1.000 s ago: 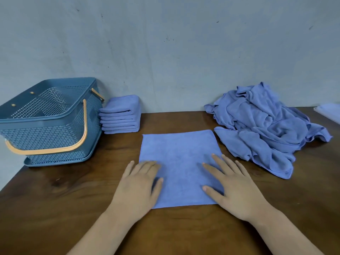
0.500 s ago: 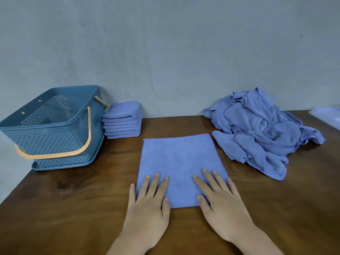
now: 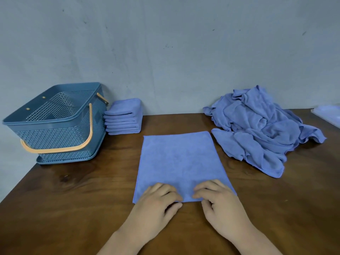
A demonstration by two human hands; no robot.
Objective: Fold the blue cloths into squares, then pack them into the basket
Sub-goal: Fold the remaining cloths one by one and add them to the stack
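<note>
Directly ahead of both hands, the spread cloth (image 3: 179, 162) lay flat on the table (image 3: 73, 199), its near hem at the hands and its far hem well beyond them. It looked somewhat longer going away from the hands than across, so its long axis ran straight out from the person. The left hand (image 3: 158, 201) and right hand (image 3: 219, 201) sat side by side at the near hem, close together around its middle. Each had its fingers curled on top of the fabric and its thumb tucked at the edge, pinching it. Neither hand was nearer the cloth than the other. From that grip, the next move would probably carry the near hem forward onto the far one, halving the long side. Far beyond and outward of the left hand stood the basket (image 3: 55, 126), with a stack of folded cloths (image 3: 125, 116) just beside it. Beyond the right hand lay the heap of unfolded cloths (image 3: 263, 129), just beside the spread cloth's far corner.
</note>
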